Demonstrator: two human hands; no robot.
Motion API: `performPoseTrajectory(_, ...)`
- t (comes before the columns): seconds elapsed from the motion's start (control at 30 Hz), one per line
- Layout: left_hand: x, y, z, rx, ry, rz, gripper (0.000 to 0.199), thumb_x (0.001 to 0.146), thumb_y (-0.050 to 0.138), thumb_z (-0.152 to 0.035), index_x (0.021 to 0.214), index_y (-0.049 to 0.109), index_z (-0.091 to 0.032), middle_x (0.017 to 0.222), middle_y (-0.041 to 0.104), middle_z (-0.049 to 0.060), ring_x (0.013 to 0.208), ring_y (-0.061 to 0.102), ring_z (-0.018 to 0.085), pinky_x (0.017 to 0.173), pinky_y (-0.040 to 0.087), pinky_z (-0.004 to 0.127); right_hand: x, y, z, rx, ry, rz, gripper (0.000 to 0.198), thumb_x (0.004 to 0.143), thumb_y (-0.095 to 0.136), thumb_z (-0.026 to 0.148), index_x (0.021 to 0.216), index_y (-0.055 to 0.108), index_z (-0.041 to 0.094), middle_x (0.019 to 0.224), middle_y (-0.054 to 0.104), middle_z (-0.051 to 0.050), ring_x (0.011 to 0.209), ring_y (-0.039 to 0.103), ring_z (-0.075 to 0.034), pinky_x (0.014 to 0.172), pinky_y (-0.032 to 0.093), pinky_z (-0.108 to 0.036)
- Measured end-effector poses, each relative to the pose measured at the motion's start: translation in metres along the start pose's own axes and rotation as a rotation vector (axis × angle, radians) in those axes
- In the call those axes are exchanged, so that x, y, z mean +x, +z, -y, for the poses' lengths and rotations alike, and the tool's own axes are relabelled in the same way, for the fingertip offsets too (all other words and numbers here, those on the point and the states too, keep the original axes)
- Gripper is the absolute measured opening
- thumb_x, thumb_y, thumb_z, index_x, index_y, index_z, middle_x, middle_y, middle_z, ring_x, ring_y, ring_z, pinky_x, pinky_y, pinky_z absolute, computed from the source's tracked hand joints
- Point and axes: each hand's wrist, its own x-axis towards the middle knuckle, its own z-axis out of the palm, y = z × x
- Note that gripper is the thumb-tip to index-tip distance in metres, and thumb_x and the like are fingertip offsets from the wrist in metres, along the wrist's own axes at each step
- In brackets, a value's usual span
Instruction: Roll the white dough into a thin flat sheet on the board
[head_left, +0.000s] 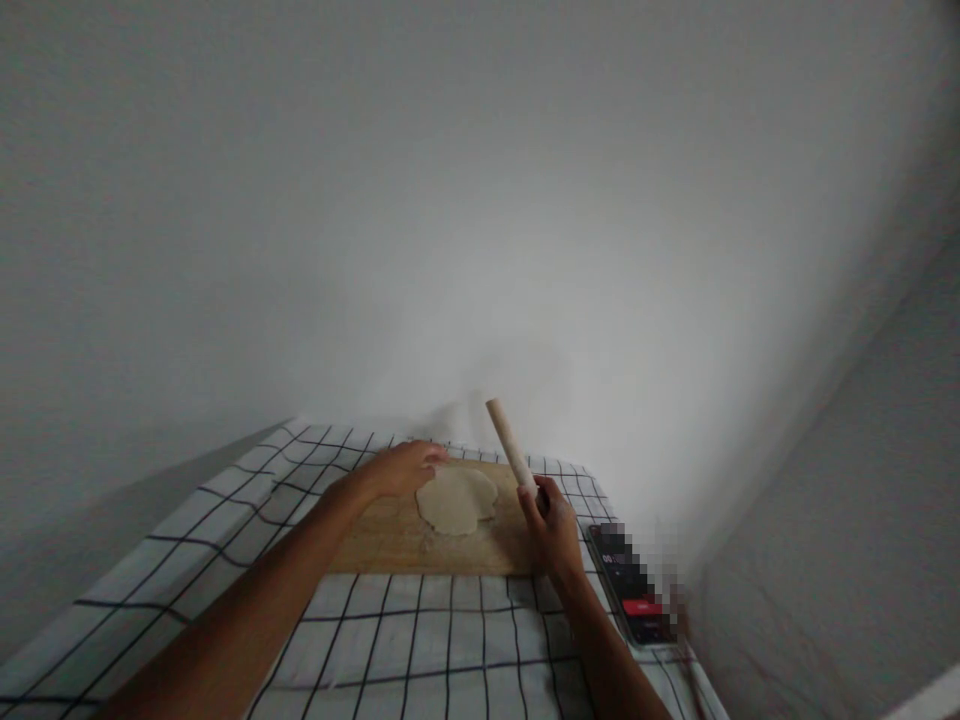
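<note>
Near the phone (624, 577), right grip (553, 522) snug around rolling pin (511, 445); left grip (405, 469) by dough (456, 502), hold unclear

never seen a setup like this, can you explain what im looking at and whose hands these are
There is no machine here: these are a person's own bare hands. The one picture comes from a camera worn on that person's head, looking forward and down. A white cloth with dark grid lines covers the surface. On it lies a wooden board, with a flat piece of dough on the board. The right hand grips one end of a rolling pin. The left hand is beside the dough; whether it touches it is hard to tell. A phone, partly blurred out, lies to the right.
</note>
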Motion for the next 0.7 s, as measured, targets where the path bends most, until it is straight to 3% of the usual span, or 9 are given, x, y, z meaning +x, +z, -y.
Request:
performPoseTrajectory(0.1,0.007,-0.015,-0.01,0.033,0.008,-0.141,0.038,0.089,0.049,-0.029,0.118,0.073,-0.019,0.124,0.076,0.009,0.113,0.07,0.023,0.1,0.051,0.033,-0.002,-0.001,0.005,-0.101,-0.028,0.129,0.042,0.096,0.056,0.058,0.102,0.07,0.019,0.068,0.061,0.002,0.061,0.053,-0.015,0.056,0.031,-0.025)
performPoseTrajectory(0.2,0.009,-0.025,-0.025,-0.03,0.045,-0.296,0.041,0.093,0.045,-0.035,0.121,0.07,-0.018,0.122,0.076,0.008,0.11,0.071,0.021,0.098,0.052,0.031,-0.007,-0.001,0.016,-0.173,-0.108,0.242,0.032,0.092,0.067,0.051,0.101,0.074,0.021,0.078,0.07,-0.001,0.069,0.061,-0.016,0.061,0.037,-0.025)
performPoseTrajectory(0.27,0.007,-0.022,-0.031,-0.057,0.117,-0.274,0.042,0.095,0.046,-0.04,0.123,0.069,-0.019,0.124,0.075,0.007,0.11,0.071,0.02,0.097,0.053,0.03,-0.01,-0.002,0.024,-0.199,-0.197,0.306,0.027,0.091,0.071,0.047,0.104,0.075,0.024,0.089,0.074,-0.002,0.079,0.065,-0.017,0.069,0.042,-0.025)
performPoseTrajectory(0.43,-0.003,0.021,-0.021,0.17,0.127,0.016,0.045,0.096,0.05,-0.035,0.135,0.064,-0.019,0.145,0.064,0.01,0.135,0.057,0.024,0.115,0.041,0.037,-0.012,0.001,0.031,-0.32,-0.337,0.351,0.027,0.093,0.071,0.051,0.102,0.076,0.026,0.105,0.073,-0.004,0.102,0.065,-0.02,0.089,0.046,-0.029)
performPoseTrajectory(0.53,-0.004,0.044,-0.01,0.319,0.071,-0.077,0.042,0.1,0.044,-0.033,0.133,0.065,-0.018,0.142,0.066,0.012,0.136,0.056,0.025,0.12,0.034,0.039,-0.011,0.004,0.028,-0.396,-0.348,0.287,0.031,0.097,0.066,0.051,0.117,0.073,0.028,0.125,0.07,-0.005,0.119,0.059,-0.023,0.102,0.044,-0.036)
performPoseTrajectory(0.6,-0.004,0.049,-0.008,0.342,0.069,-0.164,0.041,0.102,0.04,-0.034,0.129,0.067,-0.018,0.137,0.069,0.011,0.131,0.06,0.024,0.116,0.037,0.037,-0.01,0.005,0.027,-0.429,-0.347,0.281,0.031,0.102,0.058,0.049,0.122,0.072,0.03,0.134,0.067,-0.004,0.125,0.057,-0.024,0.105,0.043,-0.038)
performPoseTrajectory(0.7,-0.003,0.047,-0.009,0.355,0.063,-0.174,0.042,0.104,0.036,-0.038,0.121,0.071,-0.02,0.126,0.074,0.009,0.12,0.066,0.023,0.107,0.044,0.035,-0.009,0.006,0.028,-0.451,-0.327,0.307,0.033,0.107,0.047,0.047,0.122,0.072,0.03,0.135,0.068,-0.002,0.127,0.057,-0.022,0.109,0.041,-0.038)
